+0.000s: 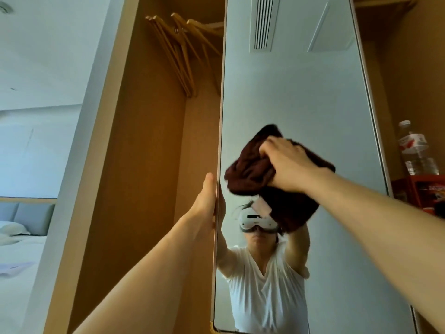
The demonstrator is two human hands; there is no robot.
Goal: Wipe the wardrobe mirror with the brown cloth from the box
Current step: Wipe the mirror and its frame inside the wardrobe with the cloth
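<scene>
The tall wardrobe mirror [301,92] fills the middle of the head view, tilted on its open door. My right hand [286,162] presses a bunched dark brown cloth [245,169] flat against the glass at mid-height. My left hand [207,201] grips the mirror door's left edge, fingers wrapped around it. The glass reflects a person in a white shirt wearing a headset, partly hidden behind the cloth.
An open wooden wardrobe bay [149,165] with several wooden hangers [183,51] lies left of the door. A water bottle [414,150] stands on a red box [423,191] at the right. A bed [16,249] is far left.
</scene>
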